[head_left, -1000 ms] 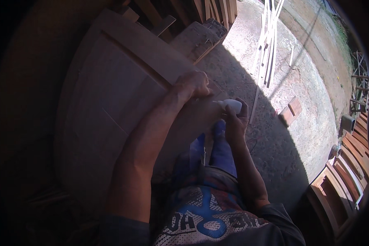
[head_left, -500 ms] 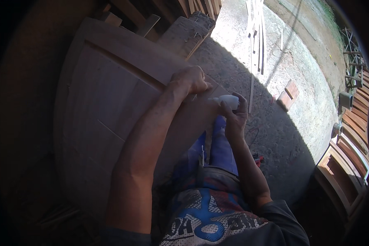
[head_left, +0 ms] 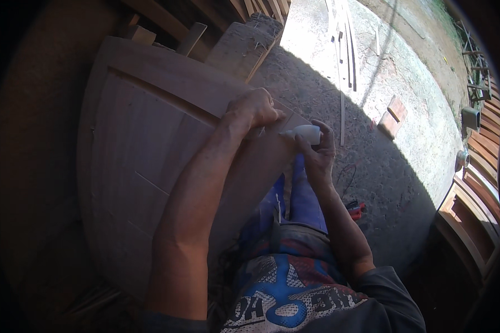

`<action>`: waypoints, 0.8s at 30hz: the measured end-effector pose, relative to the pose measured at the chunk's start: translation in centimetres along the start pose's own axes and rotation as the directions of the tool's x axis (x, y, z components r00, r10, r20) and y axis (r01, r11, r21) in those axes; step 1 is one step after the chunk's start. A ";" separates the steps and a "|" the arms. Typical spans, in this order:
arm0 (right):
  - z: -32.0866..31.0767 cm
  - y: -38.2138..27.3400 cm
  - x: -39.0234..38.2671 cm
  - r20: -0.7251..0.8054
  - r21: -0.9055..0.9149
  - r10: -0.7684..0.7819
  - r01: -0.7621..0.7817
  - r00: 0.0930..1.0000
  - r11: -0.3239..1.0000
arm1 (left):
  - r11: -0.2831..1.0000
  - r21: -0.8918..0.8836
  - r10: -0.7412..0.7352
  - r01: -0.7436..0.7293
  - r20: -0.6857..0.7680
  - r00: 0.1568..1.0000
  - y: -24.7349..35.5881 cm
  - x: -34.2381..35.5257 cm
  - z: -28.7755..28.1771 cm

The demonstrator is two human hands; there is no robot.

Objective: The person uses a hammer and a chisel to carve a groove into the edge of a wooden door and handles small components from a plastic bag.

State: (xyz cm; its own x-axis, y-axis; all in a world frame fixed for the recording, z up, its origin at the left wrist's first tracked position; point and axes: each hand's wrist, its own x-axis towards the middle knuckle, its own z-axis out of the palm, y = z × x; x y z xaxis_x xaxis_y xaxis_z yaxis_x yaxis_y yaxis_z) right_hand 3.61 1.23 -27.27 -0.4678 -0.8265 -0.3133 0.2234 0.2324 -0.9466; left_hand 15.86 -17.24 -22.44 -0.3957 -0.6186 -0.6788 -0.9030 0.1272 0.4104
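Observation:
A large wooden door panel with a long groove along its frame lies in front of me, mostly to the left. My left hand rests near the panel's right corner, its fingers bent and pressed together on the wood; whatever they pinch is hidden. In my right hand is a small white squeeze bottle, held on its side. Its narrow nozzle points left and meets the panel's surface close to my left fingers.
A dusty wooden block stands beyond the panel. Long thin wood strips and a short wood piece lie on the sunlit ground. Curved wooden frames are at the far right. A red object is beside my right forearm.
The bottle has shifted slightly left over the panel and tilts a little, its nozzle still by my left fingers. My left hand stays in place on the panel. The whole view has shifted slightly.

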 end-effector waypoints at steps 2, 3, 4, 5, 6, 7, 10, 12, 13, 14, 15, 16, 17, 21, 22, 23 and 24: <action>0.0 0.0 0.0 0.003 0.014 -0.006 0.006 1.000 1.000 | 1.000 -0.006 -0.001 0.002 0.011 1.000 0.0 0.1 0.0; 0.0 0.0 0.0 0.006 0.013 -0.011 0.011 1.000 1.000 | 1.000 -0.009 -0.003 0.003 0.017 1.000 -0.1 0.2 0.1; 0.0 0.0 0.0 0.009 0.011 -0.017 0.017 1.000 1.000 | 1.000 -0.010 -0.002 0.002 0.011 1.000 -0.1 0.2 0.1; 0.0 -0.1 0.0 0.013 0.010 -0.020 0.020 1.000 1.000 | 1.000 -0.011 0.000 0.000 0.006 1.000 -0.2 0.2 0.2; 0.1 -0.4 -0.1 0.018 0.009 -0.024 0.024 1.000 1.000 | 1.000 -0.013 0.002 -0.002 0.001 1.000 -0.3 0.3 0.2; 0.2 -0.5 -0.1 0.022 0.008 -0.028 0.027 0.999 1.000 | 1.000 -0.012 0.003 -0.003 0.005 1.000 -0.3 0.3 0.3; 0.0 -0.2 0.0 0.028 -0.046 -0.086 0.087 0.996 0.995 | 1.000 -0.014 0.009 -0.009 0.012 1.000 -0.4 0.5 0.3; 0.1 -0.4 0.0 0.038 -0.093 -0.116 0.119 0.993 0.989 | 1.000 -0.026 0.015 -0.015 0.014 1.000 -0.3 0.4 0.2; 0.1 -0.5 -0.1 0.043 -0.116 -0.130 0.135 0.991 0.984 | 1.000 -0.010 -0.011 0.012 0.057 0.998 -0.3 0.5 0.1; 0.1 -0.6 -0.1 0.042 -0.142 -0.131 0.136 0.990 0.981 | 0.999 0.006 -0.038 0.037 0.098 0.994 0.2 0.2 -0.4; 0.0 -0.7 -0.1 0.041 -0.167 -0.132 0.137 0.990 0.976 | 0.998 0.023 -0.065 0.062 0.139 0.988 0.5 0.0 -0.7; 0.0 -0.8 -0.2 0.040 -0.193 -0.133 0.138 0.990 0.971 | 0.998 0.027 -0.063 0.060 0.138 0.988 0.5 0.1 -0.7; 0.0 -1.1 -0.2 0.052 -0.225 -0.155 0.162 0.987 0.961 | 0.998 0.030 -0.063 0.059 0.135 0.989 0.4 0.2 -0.6; 0.1 -2.0 -0.2 0.099 -0.353 -0.246 0.265 0.964 0.897 | 0.999 -0.039 0.010 -0.010 0.001 1.000 -0.2 0.3 0.2; 0.1 -2.0 -0.2 0.111 -0.384 -0.269 0.291 0.957 0.876 | 0.999 -0.039 0.009 -0.009 0.002 1.000 -0.3 0.4 0.4; 0.1 -2.0 -0.2 0.116 -0.387 -0.270 0.294 0.956 0.874 | 0.999 -0.039 0.007 -0.007 0.002 1.000 -0.3 0.4 0.4; 0.0 -2.0 -0.1 0.120 -0.390 -0.271 0.297 0.955 0.872 | 0.999 -0.039 0.006 -0.006 0.002 1.000 -0.3 0.4 0.4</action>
State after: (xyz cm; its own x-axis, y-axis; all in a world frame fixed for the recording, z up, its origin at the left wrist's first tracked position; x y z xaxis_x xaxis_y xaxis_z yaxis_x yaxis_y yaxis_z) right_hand 3.24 0.87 -25.38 -0.4043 -0.9140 -0.0332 -0.2775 0.1572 -0.9478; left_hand 15.88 -17.25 -23.10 -0.4012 -0.6159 -0.6780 -0.8935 0.1001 0.4379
